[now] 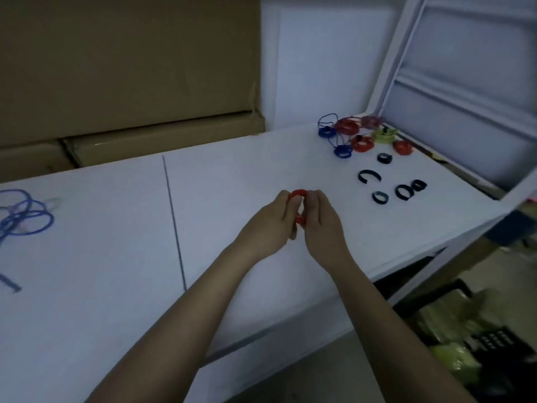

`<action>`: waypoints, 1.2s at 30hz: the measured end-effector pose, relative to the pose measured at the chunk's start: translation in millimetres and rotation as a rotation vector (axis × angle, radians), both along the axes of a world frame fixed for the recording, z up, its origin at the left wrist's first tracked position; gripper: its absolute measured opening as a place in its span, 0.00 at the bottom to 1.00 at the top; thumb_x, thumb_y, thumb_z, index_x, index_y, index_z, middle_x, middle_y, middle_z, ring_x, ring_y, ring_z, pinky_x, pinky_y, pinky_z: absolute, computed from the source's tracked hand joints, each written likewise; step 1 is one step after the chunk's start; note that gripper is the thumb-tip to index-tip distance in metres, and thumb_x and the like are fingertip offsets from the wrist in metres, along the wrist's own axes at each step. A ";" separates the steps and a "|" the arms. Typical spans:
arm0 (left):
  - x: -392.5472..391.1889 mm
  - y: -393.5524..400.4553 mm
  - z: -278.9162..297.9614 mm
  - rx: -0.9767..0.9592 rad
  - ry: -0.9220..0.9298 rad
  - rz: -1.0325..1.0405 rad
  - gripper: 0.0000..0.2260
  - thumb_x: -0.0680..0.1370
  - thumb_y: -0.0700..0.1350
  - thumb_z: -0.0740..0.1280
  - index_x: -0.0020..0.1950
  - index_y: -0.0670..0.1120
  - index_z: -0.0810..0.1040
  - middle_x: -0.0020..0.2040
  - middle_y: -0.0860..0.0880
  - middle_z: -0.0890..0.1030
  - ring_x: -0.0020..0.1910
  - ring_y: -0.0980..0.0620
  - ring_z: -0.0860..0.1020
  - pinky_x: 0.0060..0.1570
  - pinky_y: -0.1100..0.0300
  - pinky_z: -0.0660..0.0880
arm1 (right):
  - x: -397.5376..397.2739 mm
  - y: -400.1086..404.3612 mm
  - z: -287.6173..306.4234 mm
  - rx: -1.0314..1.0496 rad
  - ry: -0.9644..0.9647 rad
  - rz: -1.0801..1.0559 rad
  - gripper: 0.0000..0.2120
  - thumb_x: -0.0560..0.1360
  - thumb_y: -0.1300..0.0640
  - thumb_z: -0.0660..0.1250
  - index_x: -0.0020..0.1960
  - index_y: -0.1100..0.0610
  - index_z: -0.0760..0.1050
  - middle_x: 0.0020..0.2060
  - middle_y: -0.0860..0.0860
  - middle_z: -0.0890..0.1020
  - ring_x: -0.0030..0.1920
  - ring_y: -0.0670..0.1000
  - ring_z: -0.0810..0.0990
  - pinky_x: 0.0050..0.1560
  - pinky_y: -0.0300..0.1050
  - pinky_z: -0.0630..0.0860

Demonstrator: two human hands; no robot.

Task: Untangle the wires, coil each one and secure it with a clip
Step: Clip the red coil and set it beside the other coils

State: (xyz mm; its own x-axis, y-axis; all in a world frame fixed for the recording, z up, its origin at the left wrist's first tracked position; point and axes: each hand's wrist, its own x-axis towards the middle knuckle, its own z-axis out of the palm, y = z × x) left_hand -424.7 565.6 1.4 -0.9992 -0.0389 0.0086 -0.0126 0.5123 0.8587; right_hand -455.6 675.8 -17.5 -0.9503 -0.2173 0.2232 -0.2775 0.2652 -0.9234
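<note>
Fingers (312,203) hide most of red coil (298,194); blue wire (26,216) cropped left.

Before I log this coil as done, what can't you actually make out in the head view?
- Red coil: mostly covered by the left hand and right hand; whether a clip is on it is hidden.
- Blue wire: cut off by the left edge, so its full length is unseen.
- Finished coils: too small and blurred to check each one's clip.
- Black clips: blurred; open or closed is unclear for some.

Dim room: white table (116,286) before brown cardboard boxes (125,68) (stacked) and pale wall (328,68).
</note>
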 end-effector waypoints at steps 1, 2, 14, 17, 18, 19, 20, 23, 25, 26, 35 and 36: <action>-13.4 9.3 -0.2 -0.017 -0.016 -0.012 0.16 0.83 0.57 0.49 0.50 0.50 0.71 0.36 0.52 0.78 0.32 0.58 0.74 0.36 0.63 0.68 | -13.0 12.2 -1.1 0.010 0.000 -0.010 0.16 0.84 0.54 0.49 0.40 0.52 0.66 0.31 0.47 0.70 0.28 0.40 0.67 0.32 0.35 0.66; -26.8 17.6 -1.2 -0.037 -0.013 -0.015 0.16 0.83 0.56 0.49 0.49 0.50 0.72 0.37 0.52 0.78 0.33 0.59 0.74 0.35 0.65 0.67 | -25.5 23.1 -2.5 0.023 0.006 -0.018 0.15 0.84 0.54 0.49 0.41 0.54 0.67 0.31 0.48 0.70 0.28 0.41 0.67 0.31 0.36 0.65; -196.3 97.4 -4.5 0.050 0.208 -0.041 0.18 0.81 0.49 0.62 0.41 0.37 0.79 0.36 0.40 0.79 0.34 0.51 0.74 0.37 0.59 0.67 | -183.2 117.7 4.1 0.156 0.155 -0.085 0.11 0.83 0.56 0.51 0.46 0.52 0.69 0.38 0.48 0.75 0.37 0.44 0.73 0.38 0.41 0.69; -230.3 118.1 3.0 0.137 0.213 -0.017 0.12 0.80 0.47 0.65 0.42 0.40 0.81 0.36 0.47 0.81 0.35 0.57 0.76 0.39 0.60 0.71 | -216.3 138.8 11.9 0.115 0.163 -0.064 0.11 0.84 0.56 0.51 0.46 0.48 0.69 0.40 0.46 0.76 0.38 0.39 0.75 0.39 0.34 0.69; -239.5 125.2 5.4 0.168 0.198 -0.001 0.10 0.79 0.46 0.65 0.44 0.42 0.81 0.38 0.46 0.82 0.37 0.58 0.76 0.40 0.60 0.73 | -225.1 145.1 15.3 0.101 0.131 -0.051 0.12 0.84 0.55 0.50 0.46 0.47 0.69 0.40 0.45 0.78 0.37 0.40 0.77 0.36 0.32 0.70; -248.5 132.0 6.7 0.190 0.193 0.014 0.10 0.79 0.47 0.66 0.45 0.41 0.81 0.39 0.42 0.82 0.38 0.56 0.76 0.41 0.58 0.74 | -233.9 151.5 17.2 0.093 0.104 -0.045 0.11 0.84 0.54 0.50 0.47 0.47 0.69 0.41 0.46 0.79 0.36 0.40 0.78 0.33 0.31 0.70; -256.7 138.2 7.1 0.207 0.190 0.029 0.12 0.78 0.47 0.67 0.46 0.37 0.80 0.41 0.38 0.81 0.38 0.54 0.76 0.41 0.57 0.75 | -242.3 157.7 18.9 0.087 0.093 -0.043 0.11 0.83 0.54 0.50 0.49 0.48 0.69 0.41 0.47 0.80 0.35 0.40 0.79 0.32 0.31 0.70; -277.4 153.5 5.9 0.291 0.146 0.071 0.12 0.77 0.46 0.69 0.46 0.36 0.78 0.39 0.39 0.80 0.36 0.57 0.77 0.38 0.61 0.75 | -267.6 174.0 18.6 0.066 0.098 -0.030 0.11 0.83 0.55 0.51 0.53 0.53 0.72 0.40 0.50 0.80 0.32 0.42 0.77 0.32 0.33 0.71; -288.2 161.9 5.9 0.369 0.104 0.093 0.06 0.77 0.44 0.70 0.44 0.42 0.78 0.34 0.52 0.81 0.34 0.61 0.77 0.36 0.68 0.73 | -284.8 180.9 16.4 0.046 0.085 -0.003 0.12 0.83 0.55 0.51 0.56 0.56 0.72 0.41 0.53 0.80 0.34 0.45 0.77 0.34 0.37 0.73; -292.0 166.4 6.5 0.397 0.094 0.107 0.05 0.77 0.43 0.69 0.42 0.45 0.78 0.33 0.56 0.80 0.33 0.63 0.77 0.36 0.70 0.72 | -293.1 183.1 15.0 0.049 0.082 0.012 0.13 0.83 0.56 0.51 0.57 0.57 0.73 0.43 0.52 0.80 0.37 0.45 0.78 0.37 0.39 0.74; -301.5 195.3 -2.2 0.399 0.046 0.290 0.11 0.78 0.47 0.68 0.40 0.41 0.74 0.40 0.44 0.76 0.39 0.54 0.73 0.37 0.70 0.70 | -344.9 203.1 5.2 0.115 0.114 0.311 0.08 0.83 0.58 0.53 0.49 0.52 0.70 0.40 0.43 0.76 0.39 0.36 0.75 0.40 0.29 0.69; -298.1 197.8 -5.3 0.370 0.034 0.312 0.13 0.78 0.48 0.67 0.41 0.40 0.75 0.40 0.45 0.76 0.39 0.55 0.73 0.37 0.70 0.70 | -347.1 206.1 2.5 0.147 0.135 0.343 0.08 0.83 0.58 0.53 0.49 0.52 0.69 0.39 0.42 0.75 0.39 0.34 0.74 0.39 0.29 0.69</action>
